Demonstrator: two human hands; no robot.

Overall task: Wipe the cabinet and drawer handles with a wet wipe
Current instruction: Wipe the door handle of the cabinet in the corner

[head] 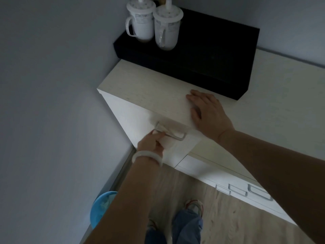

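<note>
The pale cabinet top (151, 88) bears a black box (202, 55) and the flat right hand (209, 111).

Landmark: cabinet (158, 95).

Wet wipe (169, 138) at the cabinet's front handle (177, 136) was largely covered by the left hand (152, 143); its full outline could not be made out. Motion blur smeared the handle's left end. Two lidded mugs (140, 23) at the cabinet's back corner: lid knobs cut off by the top edge. Blue bin (100, 208) left of the cabinet's base: partly hidden behind the left forearm. Lower drawer handles (260, 191) right of the cabinet: partly covered by the right arm.
</note>
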